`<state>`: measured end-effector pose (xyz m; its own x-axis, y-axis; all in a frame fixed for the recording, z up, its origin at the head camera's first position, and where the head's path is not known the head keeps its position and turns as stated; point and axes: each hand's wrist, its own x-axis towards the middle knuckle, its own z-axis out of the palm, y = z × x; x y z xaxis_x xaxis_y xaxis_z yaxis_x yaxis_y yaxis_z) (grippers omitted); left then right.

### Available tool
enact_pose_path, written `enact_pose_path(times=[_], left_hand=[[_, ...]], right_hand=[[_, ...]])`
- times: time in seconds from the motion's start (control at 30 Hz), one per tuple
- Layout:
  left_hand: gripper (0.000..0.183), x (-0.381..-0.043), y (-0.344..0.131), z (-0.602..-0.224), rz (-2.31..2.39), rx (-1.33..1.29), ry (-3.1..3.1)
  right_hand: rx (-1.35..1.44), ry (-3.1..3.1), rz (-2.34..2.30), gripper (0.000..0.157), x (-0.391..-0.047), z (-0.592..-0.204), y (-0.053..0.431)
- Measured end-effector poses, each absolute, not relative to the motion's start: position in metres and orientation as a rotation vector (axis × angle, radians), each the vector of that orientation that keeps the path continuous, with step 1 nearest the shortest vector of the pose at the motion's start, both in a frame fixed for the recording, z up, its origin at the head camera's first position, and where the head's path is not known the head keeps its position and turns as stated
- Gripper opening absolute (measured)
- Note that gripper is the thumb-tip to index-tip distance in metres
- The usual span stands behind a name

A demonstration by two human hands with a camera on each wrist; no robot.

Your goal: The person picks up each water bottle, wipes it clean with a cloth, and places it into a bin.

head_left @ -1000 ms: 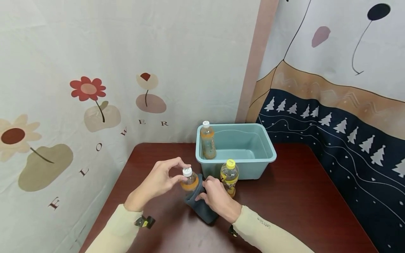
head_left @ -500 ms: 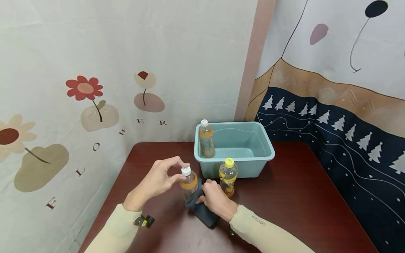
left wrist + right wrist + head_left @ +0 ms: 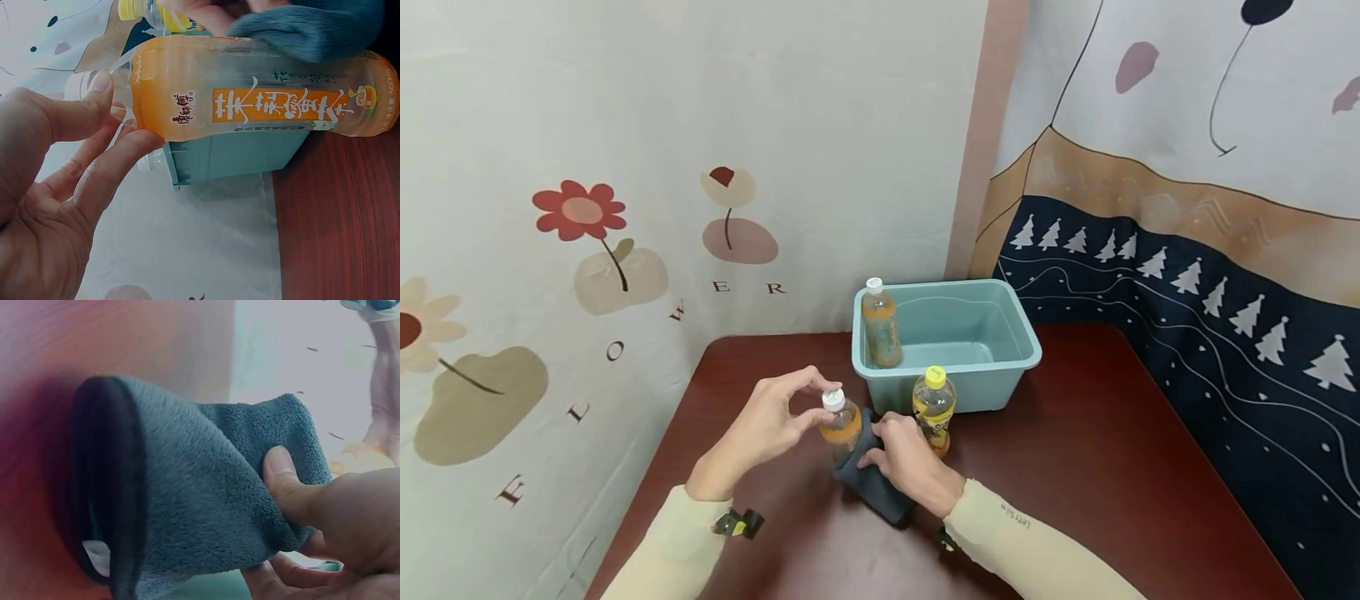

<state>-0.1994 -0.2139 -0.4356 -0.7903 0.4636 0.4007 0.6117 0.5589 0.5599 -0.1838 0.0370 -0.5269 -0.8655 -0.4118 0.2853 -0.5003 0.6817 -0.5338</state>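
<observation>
In the head view, a clear plastic bottle [image 3: 841,431] with a white cap and orange label stands over the table. My left hand [image 3: 771,429] pinches it at the cap and neck between thumb and fingers. White lettering runs along its label in the left wrist view. My right hand [image 3: 913,462] grips a dark blue-grey cloth [image 3: 877,493] against the bottle's side, hiding part of its lower body. The right wrist view has the fuzzy cloth [image 3: 187,481] folded over, thumb on top and fingers beneath.
Just beyond my right hand stands a yellow-capped bottle [image 3: 934,408]. Behind it is a light blue plastic bin [image 3: 955,379], with another white-capped bottle [image 3: 882,329] upright in its left end. All sit on a dark red wooden table [image 3: 1075,467] against printed wall cloth.
The cloth has slid down the bottle, baring more of the label, then back up a little. My left hand keeps its hold on the cap. The head view has turned slightly right.
</observation>
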Motion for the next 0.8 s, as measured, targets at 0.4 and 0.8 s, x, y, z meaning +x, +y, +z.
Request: enact_pose_path(times=[0.4, 0.8], left_hand=[[0.042, -0.202, -0.217, -0.436, -1.011, -0.909, -2.562], [0.045, -0.200, -0.216, -0.439, -1.037, -0.911, -2.543]], right_hand=[[0.744, -2.529, 1.081, 0.048, -0.174, -0.466, 0.031], [0.736, -2.556, 1.061, 0.049, -0.172, -0.456, 0.027]])
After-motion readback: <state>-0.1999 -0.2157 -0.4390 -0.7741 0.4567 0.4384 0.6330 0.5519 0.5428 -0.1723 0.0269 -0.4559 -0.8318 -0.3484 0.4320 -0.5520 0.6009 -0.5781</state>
